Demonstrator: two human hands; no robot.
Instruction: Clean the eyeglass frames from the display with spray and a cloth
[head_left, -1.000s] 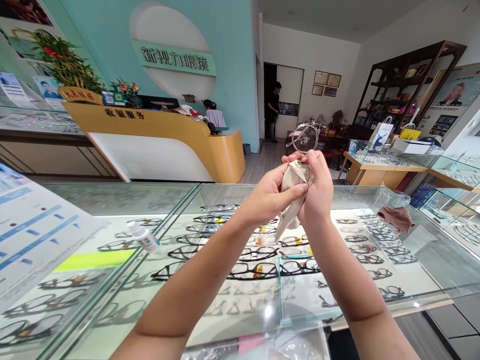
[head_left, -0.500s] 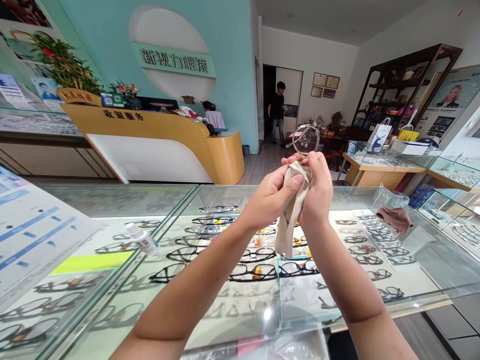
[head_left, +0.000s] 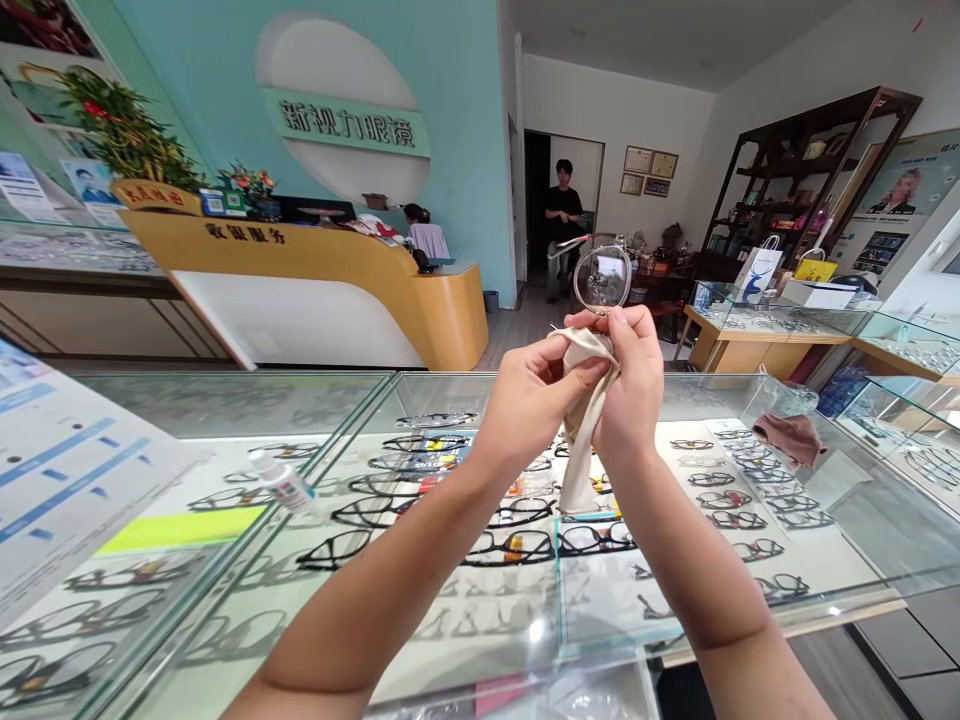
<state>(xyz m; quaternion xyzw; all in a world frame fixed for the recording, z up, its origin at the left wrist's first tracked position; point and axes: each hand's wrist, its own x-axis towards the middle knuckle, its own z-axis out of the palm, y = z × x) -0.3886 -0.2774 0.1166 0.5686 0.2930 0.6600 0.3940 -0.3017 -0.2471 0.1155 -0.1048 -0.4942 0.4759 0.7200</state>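
A pair of thin-rimmed eyeglasses (head_left: 602, 279) is held up above the glass counter, one round lens upright and a temple sticking out to the left. My right hand (head_left: 631, 370) grips the frame with thumb and fingers near the bridge. Wrapped in my left hand (head_left: 536, 390) is a beige cleaning cloth (head_left: 579, 470), pinched around the lower lens, which the cloth and fingers mostly hide. The cloth's loose end hangs down between my wrists.
Rows of eyeglasses lie inside the glass display case (head_left: 480, 690) below. On top are a small spray bottle (head_left: 283, 482), a printed sheet (head_left: 67, 470) and a brown cloth (head_left: 790, 440). A person (head_left: 562, 215) stands by the far doorway; another sits behind the cashier desk (head_left: 315, 300).
The eyeglasses have turned and shifted slightly left, with the temple now higher. My left hand and the cloth have moved a little around the lower lens. The far person has turned towards me.
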